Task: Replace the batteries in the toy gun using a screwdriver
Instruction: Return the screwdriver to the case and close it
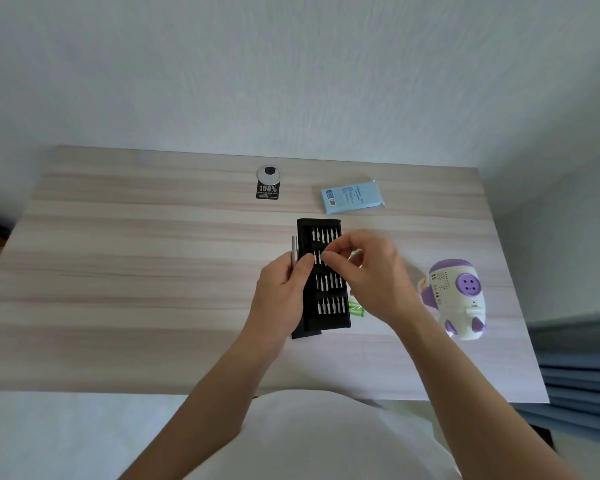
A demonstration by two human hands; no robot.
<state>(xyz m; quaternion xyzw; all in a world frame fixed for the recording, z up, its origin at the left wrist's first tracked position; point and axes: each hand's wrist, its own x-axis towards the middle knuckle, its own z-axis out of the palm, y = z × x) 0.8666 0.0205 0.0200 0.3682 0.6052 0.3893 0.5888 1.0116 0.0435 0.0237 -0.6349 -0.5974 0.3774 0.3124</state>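
A black screwdriver bit case (323,306) lies open in the middle of the table, with several rows of silver bits. My left hand (284,292) grips the silver screwdriver handle (294,249) at the case's left edge. My right hand (371,271) hovers over the second row and pinches a small bit (326,255) between thumb and forefinger. The white and purple toy gun (459,297) lies on the table to the right. Green batteries (356,309) show beside the case, partly hidden under my right hand.
A light blue packet (352,196) lies behind the case. A round cable grommet (268,174) with a black label sits at the back of the wooden table (136,271). Blue-grey curtain folds (582,375) hang off the right table edge.
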